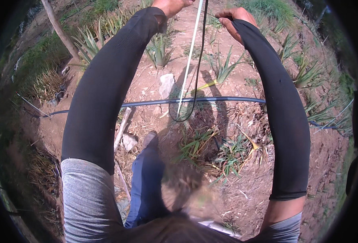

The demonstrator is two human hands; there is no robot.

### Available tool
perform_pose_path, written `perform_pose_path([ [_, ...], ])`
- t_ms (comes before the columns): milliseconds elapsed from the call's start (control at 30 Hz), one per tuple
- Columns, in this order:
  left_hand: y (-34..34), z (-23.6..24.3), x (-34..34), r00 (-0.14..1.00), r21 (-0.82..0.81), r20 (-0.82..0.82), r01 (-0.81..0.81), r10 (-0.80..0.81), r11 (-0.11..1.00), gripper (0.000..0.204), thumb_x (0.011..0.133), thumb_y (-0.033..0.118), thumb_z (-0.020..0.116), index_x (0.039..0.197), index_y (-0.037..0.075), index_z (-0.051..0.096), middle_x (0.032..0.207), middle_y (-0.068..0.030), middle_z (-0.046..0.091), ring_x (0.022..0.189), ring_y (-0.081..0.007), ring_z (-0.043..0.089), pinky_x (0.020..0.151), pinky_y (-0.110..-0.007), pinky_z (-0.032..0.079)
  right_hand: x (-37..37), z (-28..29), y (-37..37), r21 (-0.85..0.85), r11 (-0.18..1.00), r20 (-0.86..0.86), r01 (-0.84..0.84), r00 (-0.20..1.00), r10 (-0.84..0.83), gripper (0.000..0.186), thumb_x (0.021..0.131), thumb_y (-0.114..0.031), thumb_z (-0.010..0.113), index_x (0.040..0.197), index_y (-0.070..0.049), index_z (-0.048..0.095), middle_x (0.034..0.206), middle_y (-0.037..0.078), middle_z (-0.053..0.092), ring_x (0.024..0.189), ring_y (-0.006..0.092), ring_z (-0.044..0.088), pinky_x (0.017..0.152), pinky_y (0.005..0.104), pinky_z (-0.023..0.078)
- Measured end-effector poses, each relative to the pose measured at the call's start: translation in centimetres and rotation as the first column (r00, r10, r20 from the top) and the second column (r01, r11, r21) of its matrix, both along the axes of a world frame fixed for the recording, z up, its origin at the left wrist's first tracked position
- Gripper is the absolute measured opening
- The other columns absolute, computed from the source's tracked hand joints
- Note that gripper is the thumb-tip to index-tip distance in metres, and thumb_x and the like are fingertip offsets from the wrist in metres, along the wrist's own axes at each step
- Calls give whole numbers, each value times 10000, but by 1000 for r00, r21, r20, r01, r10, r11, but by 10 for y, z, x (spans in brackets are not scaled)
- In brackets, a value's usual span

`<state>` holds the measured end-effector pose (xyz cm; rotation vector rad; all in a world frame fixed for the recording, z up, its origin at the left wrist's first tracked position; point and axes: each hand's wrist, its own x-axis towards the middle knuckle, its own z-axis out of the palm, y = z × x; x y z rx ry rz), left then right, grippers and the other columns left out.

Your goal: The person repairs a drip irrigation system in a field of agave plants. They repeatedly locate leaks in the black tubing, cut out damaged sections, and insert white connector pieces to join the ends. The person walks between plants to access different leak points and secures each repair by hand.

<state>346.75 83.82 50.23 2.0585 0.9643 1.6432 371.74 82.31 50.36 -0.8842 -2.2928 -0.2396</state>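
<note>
My left hand (170, 6) is cut off by the top edge beside a long white rod (189, 56); its grip is mostly out of frame. To the right, my right hand (233, 22) has bent fingers pinched on a thin dark line reaching toward the rod. A thin black tube (202, 52) hangs alongside the rod and loops near the ground. A thicker dark hose (231, 98) crosses the ground behind the rod's lower end.
Spiky plants (223, 71) grow from dry soil. Pale rocks (167, 85), dead sticks (122, 125) and grass clumps (195, 148) surround my booted foot (148, 139). A slim trunk (59, 28) stands at upper left.
</note>
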Motion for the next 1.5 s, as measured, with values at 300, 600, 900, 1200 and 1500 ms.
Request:
perform_pose_path([
  [300,-58,22,10,641,278,-551,-463,535,842,407,680,185,778,1059,77,677,848,-139,687,796,-253,653,739,-379,531,-26,0,16,-9,998,91,62,994,-61,355,887,-271,548,1123,-27,656,950,136,697,909,204,651,834,331,481],
  [600,-91,9,8,657,382,-486,-432,576,817,238,763,189,705,964,69,662,758,-82,630,653,-188,558,587,-322,444,-19,-5,0,-111,994,-78,25,996,-34,397,888,-318,525,1122,-23,650,968,142,688,923,209,641,844,330,472],
  [900,-72,1,17,969,-563,243,177,-43,808,106,865,154,600,834,64,644,636,-2,558,469,-84,431,391,-231,319,-45,-36,-10,-311,934,-419,-174,908,29,441,888,-365,502,1121,-19,644,985,147,679,937,214,631,854,329,462],
  [1200,-45,-34,6,799,-579,568,557,-194,595,199,911,148,527,818,38,663,577,18,534,405,-61,385,341,-205,265,-52,-42,-14,-420,891,-417,-171,908,-22,487,888,-413,479,1120,-15,638,1003,153,670,951,219,620,864,328,453],
  [1500,-65,-39,22,704,-481,626,687,-334,546,171,915,127,547,876,10,666,617,-18,575,423,-75,409,341,-225,298,-44,-39,-15,-456,884,-345,-104,936,-68,535,889,-460,456,1119,-10,632,1021,158,661,964,225,610,874,327,443],
])
